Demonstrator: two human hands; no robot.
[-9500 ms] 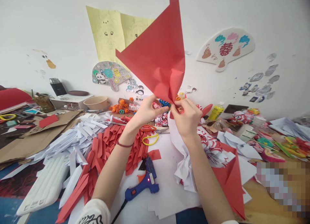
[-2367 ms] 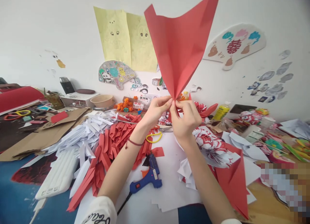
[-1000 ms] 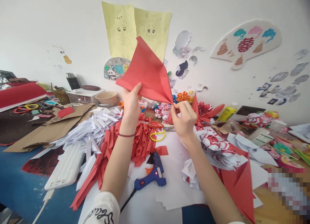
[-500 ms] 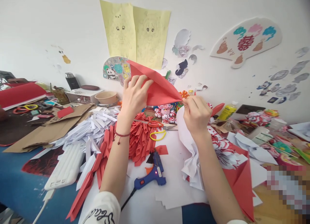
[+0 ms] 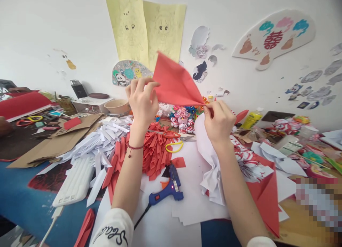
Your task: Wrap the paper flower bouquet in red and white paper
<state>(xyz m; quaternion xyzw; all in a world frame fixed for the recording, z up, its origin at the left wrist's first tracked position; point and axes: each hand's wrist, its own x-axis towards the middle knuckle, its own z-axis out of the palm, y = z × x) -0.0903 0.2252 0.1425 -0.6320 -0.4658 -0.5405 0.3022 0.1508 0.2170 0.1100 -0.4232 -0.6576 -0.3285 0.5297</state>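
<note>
A folded sheet of red paper [image 5: 176, 81] is held up before the wall, its upper corner pointing up and left. My right hand [image 5: 219, 124] pinches its lower right corner. My left hand [image 5: 143, 101] is at the sheet's left edge, fingers curled and apart; whether the fingertips touch the paper is hard to see. Below lie a blue glue gun [image 5: 167, 190] with a lit red light, scissors [image 5: 175, 146] with a yellow handle, and a heap of folded red paper strips [image 5: 155, 154].
White paper strips [image 5: 103, 140] are piled on the left beside a white power bank [image 5: 76, 183] with a cable. Cardboard [image 5: 58, 143] lies further left. Crumpled white paper [image 5: 212, 172], red paper [image 5: 264, 197] and a yellow bottle [image 5: 252, 119] are on the right.
The red sheet has swung, its upper corner moving up and right. My left hand has moved slightly left, from across the sheet to its edge. My right hand still pinches the corner.
</note>
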